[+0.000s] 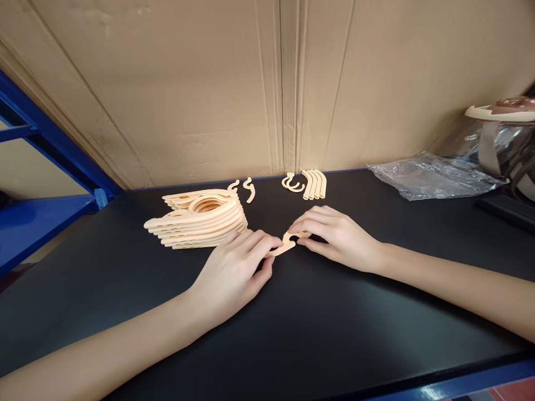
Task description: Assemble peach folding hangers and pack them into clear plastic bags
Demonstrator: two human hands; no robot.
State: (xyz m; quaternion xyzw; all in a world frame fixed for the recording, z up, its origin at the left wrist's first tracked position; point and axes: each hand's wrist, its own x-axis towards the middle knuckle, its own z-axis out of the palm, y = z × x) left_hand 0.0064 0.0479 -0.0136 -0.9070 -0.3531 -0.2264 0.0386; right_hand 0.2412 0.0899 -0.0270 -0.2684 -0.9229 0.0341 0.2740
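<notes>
Both hands meet at the middle of the black table (pixel 334 334) over one small peach plastic hanger piece (pixel 286 245). My left hand (pixel 234 273) pinches its left end between thumb and fingers. My right hand (pixel 334 236) is closed on its right end, fingers curled over it. Just left of my hands lies a stack of several peach plastic hangers (pixel 198 220), flat on the table.
Loose peach hooks (pixel 249 189) and a row of curved peach strips (pixel 314 184) lie by the cardboard wall (pixel 267 83) at the back. Crumpled clear plastic wrap (pixel 430 175) and a bagged object (pixel 505 139) sit at the right. Blue shelf frame (pixel 45 161) stands at left.
</notes>
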